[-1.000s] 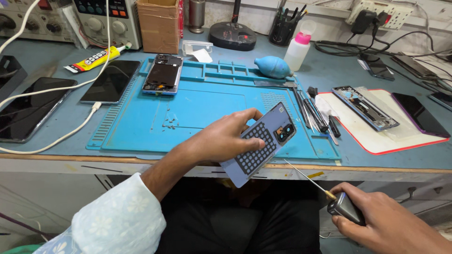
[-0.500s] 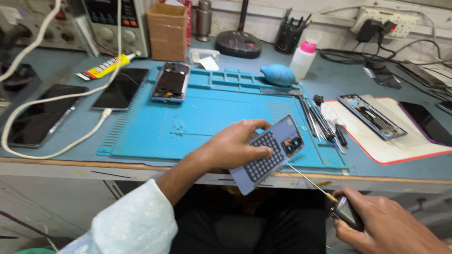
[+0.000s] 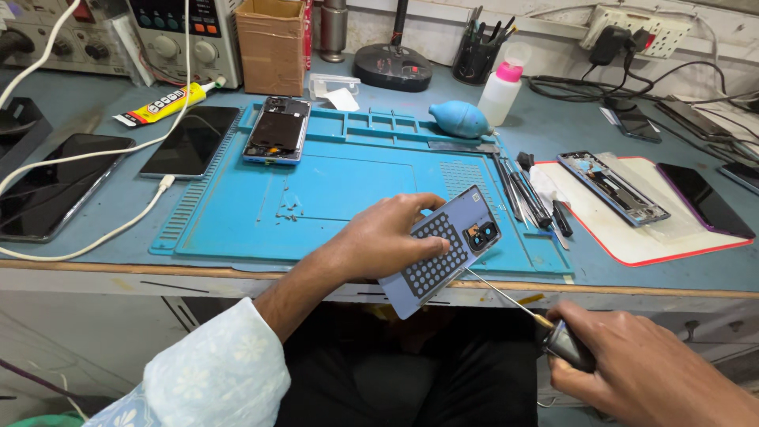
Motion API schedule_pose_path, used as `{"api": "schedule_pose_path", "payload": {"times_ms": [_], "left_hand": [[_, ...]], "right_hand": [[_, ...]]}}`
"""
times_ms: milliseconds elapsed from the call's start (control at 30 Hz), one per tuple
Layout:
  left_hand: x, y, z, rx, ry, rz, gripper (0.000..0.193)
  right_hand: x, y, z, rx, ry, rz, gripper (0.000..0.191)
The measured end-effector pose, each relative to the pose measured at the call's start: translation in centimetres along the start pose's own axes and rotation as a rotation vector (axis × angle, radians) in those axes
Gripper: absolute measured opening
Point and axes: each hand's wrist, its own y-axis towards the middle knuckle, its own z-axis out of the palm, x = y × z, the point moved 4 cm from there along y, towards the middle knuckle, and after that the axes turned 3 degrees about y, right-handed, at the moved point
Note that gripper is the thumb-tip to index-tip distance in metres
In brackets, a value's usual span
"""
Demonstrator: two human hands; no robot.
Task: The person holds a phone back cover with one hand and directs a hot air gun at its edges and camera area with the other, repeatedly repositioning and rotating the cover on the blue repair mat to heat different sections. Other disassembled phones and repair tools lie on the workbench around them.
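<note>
**Phone back panel held over the repair mat, screwdriver tip at its edge**

A person's left hand (image 3: 387, 237) is closed around a pale blue phone back cover (image 3: 444, 251), fingers curled over its upper edge and thumb beneath, holding it tilted above the near edge of the tabletop (image 3: 95, 265). The cover's inner face, with a grid of dark dots and a camera cut-out at its far corner, is turned up. The right hand (image 3: 648, 372), lower and to the right, is wrapped tightly around the dark handle of a thin screwdriver (image 3: 514, 300); the slim shaft slants up to the left, its tip meeting the cover's lower right edge just below the camera cut-out. Beyond the left hand lies a blue silicone work mat (image 3: 316, 198), with an opened phone (image 3: 277, 130) at its far left corner and a blue dust blower (image 3: 461, 119) at its far edge. Past the right hand, a phone frame (image 3: 609, 186) rests on a white, red-edged pad (image 3: 632, 229), with a row of dark hand tools (image 3: 526, 190) just to its left. Left of the left hand, two dark-screened phones (image 3: 55, 186) lie flat, a white cable (image 3: 103, 229) running alongside them.
</note>
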Motion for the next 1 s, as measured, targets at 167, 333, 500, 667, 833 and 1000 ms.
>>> {"api": "schedule_pose_path", "payload": {"times_ms": [167, 333, 500, 667, 833, 1000], "left_hand": [[0.2, 0.0, 0.2, 0.022, -0.03, -0.038, 0.061], [0.3, 0.0, 0.1, 0.001, -0.024, 0.014, 0.06], [0.7, 0.0, 0.5, 0.039, -0.031, -0.083, 0.064], [0.6, -0.1, 0.4, 0.002, -0.03, -0.021, 0.063], [0.7, 0.0, 0.3, 0.005, -0.03, -0.027, 0.062], [0.7, -0.1, 0.4, 0.002, -0.029, -0.014, 0.058]], "right_hand": [[0.0, 0.3, -0.1, -0.03, 0.031, -0.056, 0.052], [0.1, 0.5, -0.2, -0.05, 0.083, -0.161, 0.045], [0.1, 0.5, 0.0, -0.002, 0.028, -0.067, 0.048], [0.3, 0.6, 0.2, -0.014, 0.161, -0.141, 0.045], [0.3, 1.0, 0.7, 0.001, 0.183, -0.101, 0.046], [0.9, 0.7, 0.7, 0.014, 0.222, -0.159, 0.044]]}}
